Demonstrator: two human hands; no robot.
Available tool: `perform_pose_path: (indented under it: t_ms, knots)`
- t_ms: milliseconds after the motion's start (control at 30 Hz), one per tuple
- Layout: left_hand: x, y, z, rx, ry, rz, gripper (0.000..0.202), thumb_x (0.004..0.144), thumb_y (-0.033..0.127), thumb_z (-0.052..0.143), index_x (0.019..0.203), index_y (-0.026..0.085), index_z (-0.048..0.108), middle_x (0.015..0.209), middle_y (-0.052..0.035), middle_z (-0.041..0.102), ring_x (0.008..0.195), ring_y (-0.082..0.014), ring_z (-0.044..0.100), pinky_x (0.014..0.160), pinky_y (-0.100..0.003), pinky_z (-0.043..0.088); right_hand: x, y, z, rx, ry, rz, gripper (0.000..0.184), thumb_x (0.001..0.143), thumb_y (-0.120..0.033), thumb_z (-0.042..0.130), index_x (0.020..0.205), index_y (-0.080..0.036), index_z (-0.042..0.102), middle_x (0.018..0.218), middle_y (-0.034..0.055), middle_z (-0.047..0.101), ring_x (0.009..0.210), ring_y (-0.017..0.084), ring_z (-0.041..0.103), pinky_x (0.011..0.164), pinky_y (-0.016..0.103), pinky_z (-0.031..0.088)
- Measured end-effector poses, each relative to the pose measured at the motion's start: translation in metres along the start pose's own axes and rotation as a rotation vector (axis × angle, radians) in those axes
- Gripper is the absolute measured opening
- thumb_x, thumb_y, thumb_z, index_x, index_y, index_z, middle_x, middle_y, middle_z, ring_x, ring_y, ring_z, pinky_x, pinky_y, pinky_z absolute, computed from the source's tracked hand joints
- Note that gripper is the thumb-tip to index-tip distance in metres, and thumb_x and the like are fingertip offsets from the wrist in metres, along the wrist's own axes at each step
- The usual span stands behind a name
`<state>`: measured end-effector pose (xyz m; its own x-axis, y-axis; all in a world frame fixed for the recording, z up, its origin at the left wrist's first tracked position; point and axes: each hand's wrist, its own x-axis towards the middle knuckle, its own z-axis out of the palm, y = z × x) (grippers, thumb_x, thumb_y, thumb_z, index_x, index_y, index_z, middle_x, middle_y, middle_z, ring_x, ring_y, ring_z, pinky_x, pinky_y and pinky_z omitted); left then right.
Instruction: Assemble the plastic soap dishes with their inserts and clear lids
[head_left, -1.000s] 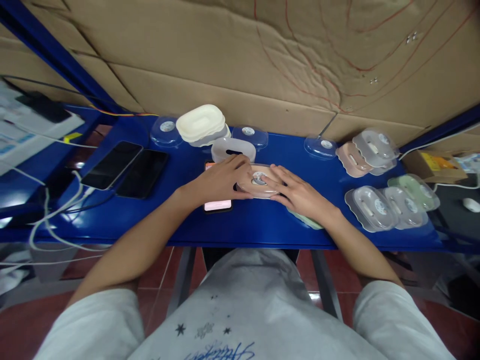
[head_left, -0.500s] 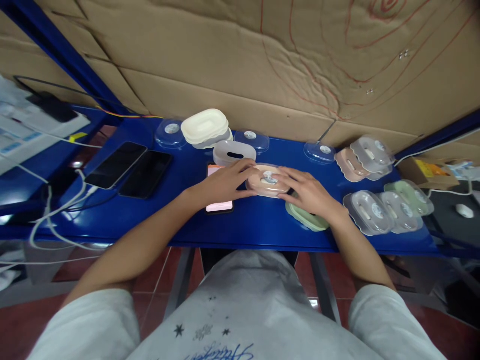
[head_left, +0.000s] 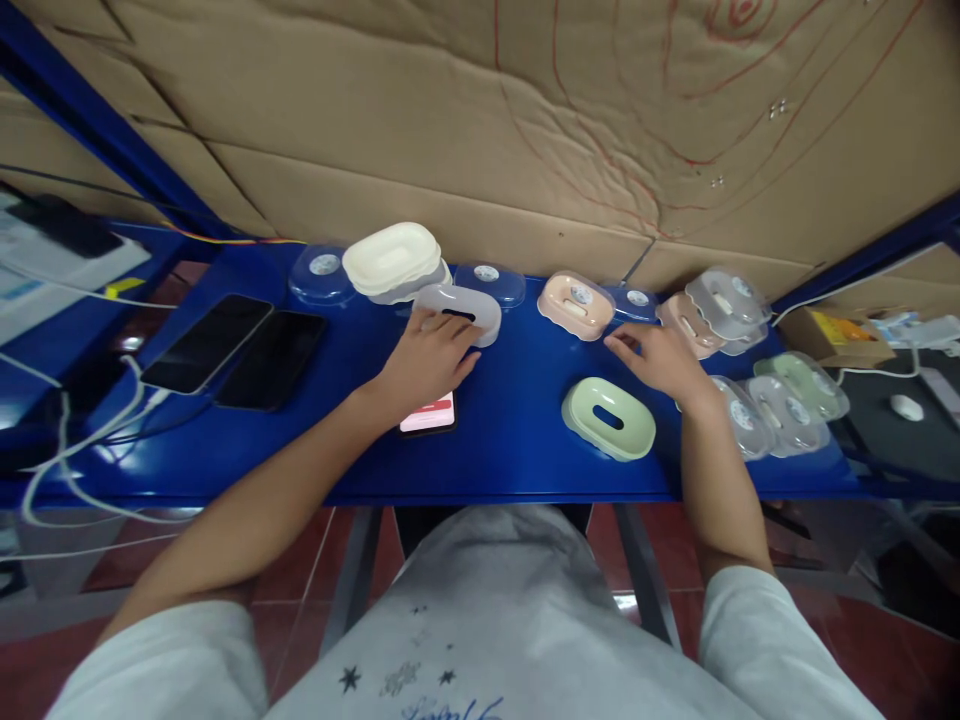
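My left hand reaches over the near side of a translucent greyish soap dish, its fingertips at the dish's slotted base and its thumb apart. No firm grip on it shows. A peach soap dish with a clear lid stands near the back of the table. My right hand hovers just right of and nearer than this peach dish, thumb and fingers loosely apart, nothing held. Closer to the front edge sits a green soap dish without a lid, its dark oval slot visible.
Stacked cream dishes stand at the back, near clear lids. Lidded dishes crowd the right side. A lit phone lies partly beneath my left forearm and hand; two dark phones and white cables lie left.
Both hands have let go of the lidded peach dish, now farther back and to the right. My left hand has moved left to the greyish dish; my right hand has drawn off rightward.
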<state>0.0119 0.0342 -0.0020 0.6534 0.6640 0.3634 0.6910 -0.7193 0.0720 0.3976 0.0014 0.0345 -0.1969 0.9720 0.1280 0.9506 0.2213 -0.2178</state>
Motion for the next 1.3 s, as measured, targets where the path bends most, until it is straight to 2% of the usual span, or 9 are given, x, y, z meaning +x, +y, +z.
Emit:
perform_pose_path:
  t_ms: [200, 333, 433, 567, 700, 867, 1033, 1167, 1300]
  knots:
    - [-0.005, 0.012, 0.008, -0.2, -0.127, 0.193, 0.04, 0.114, 0.027, 0.044, 0.149, 0.02, 0.062, 0.153, -0.0133, 0.067, 0.139, -0.0311, 0.064, 0.128, -0.058, 0.036, 0.014, 0.016, 0.023, 0.091, -0.004, -0.147, 0.044, 0.109, -0.041, 0.044, 0.129, -0.02, 0.077, 0.14, 0.0132, 0.075, 0.135, 0.034, 0.069, 0.117, 0.056, 0.053]
    - [-0.007, 0.027, 0.013, -0.301, -0.136, 0.326, 0.041, 0.116, 0.022, 0.04, 0.154, 0.021, 0.057, 0.158, -0.0106, 0.064, 0.147, -0.024, 0.059, 0.131, -0.05, 0.034, 0.015, 0.023, 0.017, 0.121, -0.013, -0.099, 0.044, 0.109, -0.044, 0.044, 0.125, -0.021, 0.077, 0.133, 0.0134, 0.078, 0.126, 0.034, 0.073, 0.113, 0.056, 0.055]
    - [-0.006, 0.032, 0.013, -0.265, -0.11, 0.352, 0.041, 0.113, 0.017, 0.044, 0.151, 0.021, 0.06, 0.157, -0.0109, 0.065, 0.145, -0.0247, 0.061, 0.129, -0.049, 0.039, 0.003, 0.011, 0.001, 0.219, -0.167, -0.11, 0.045, 0.107, -0.059, 0.052, 0.117, -0.024, 0.078, 0.117, 0.0103, 0.081, 0.109, 0.031, 0.077, 0.101, 0.051, 0.061]
    - [-0.005, 0.029, 0.013, -0.129, -0.056, 0.217, 0.038, 0.111, 0.02, 0.049, 0.145, 0.02, 0.066, 0.146, -0.0143, 0.071, 0.136, -0.0311, 0.066, 0.124, -0.056, 0.043, -0.02, -0.011, -0.011, 0.25, -0.423, -0.182, 0.068, 0.087, -0.072, 0.078, 0.14, -0.031, 0.068, 0.132, 0.0096, 0.074, 0.122, 0.033, 0.072, 0.106, 0.053, 0.059]
    - [-0.001, 0.02, 0.012, -0.142, -0.068, 0.106, 0.031, 0.112, 0.03, 0.053, 0.134, 0.018, 0.071, 0.136, -0.0138, 0.074, 0.132, -0.0336, 0.068, 0.119, -0.055, 0.048, -0.023, -0.012, -0.004, 0.142, -0.497, -0.202, 0.066, 0.09, -0.056, 0.077, 0.15, -0.035, 0.062, 0.149, 0.0086, 0.067, 0.138, 0.038, 0.064, 0.116, 0.065, 0.05]
    - [0.007, -0.018, -0.003, -0.205, 0.102, -0.123, 0.029, 0.113, 0.035, 0.053, 0.135, 0.024, 0.067, 0.143, -0.0058, 0.07, 0.135, -0.0232, 0.066, 0.119, -0.04, 0.05, -0.007, 0.002, 0.01, 0.086, -0.251, -0.213, 0.054, 0.1, -0.026, 0.053, 0.153, -0.026, 0.06, 0.157, 0.0105, 0.063, 0.144, 0.034, 0.061, 0.122, 0.059, 0.046]
    - [0.002, -0.092, -0.005, 0.011, 0.261, -0.497, 0.061, 0.099, 0.048, 0.075, 0.15, 0.02, 0.057, 0.164, -0.0182, 0.053, 0.153, -0.0415, 0.046, 0.122, -0.066, 0.041, -0.01, -0.009, 0.013, -0.024, -0.156, -0.17, 0.049, 0.11, -0.045, 0.049, 0.153, -0.026, 0.061, 0.16, 0.0138, 0.06, 0.146, 0.039, 0.059, 0.116, 0.063, 0.049]
    - [-0.003, -0.115, 0.003, -0.064, 0.277, -0.445, 0.051, 0.11, 0.058, 0.052, 0.131, 0.016, 0.071, 0.139, -0.0149, 0.074, 0.132, -0.0326, 0.067, 0.113, -0.053, 0.053, -0.011, -0.015, 0.019, -0.04, -0.183, -0.223, 0.059, 0.107, -0.045, 0.057, 0.163, -0.028, 0.051, 0.17, 0.0148, 0.049, 0.154, 0.039, 0.051, 0.121, 0.064, 0.045]
    - [0.003, -0.087, -0.01, -0.109, 0.4, -0.337, 0.057, 0.115, 0.059, 0.042, 0.133, 0.013, 0.071, 0.135, -0.0085, 0.076, 0.127, -0.0227, 0.07, 0.113, -0.045, 0.053, -0.006, -0.014, 0.021, -0.061, -0.177, -0.201, 0.062, 0.104, -0.035, 0.061, 0.164, -0.027, 0.048, 0.171, 0.0146, 0.047, 0.154, 0.038, 0.05, 0.123, 0.064, 0.044]
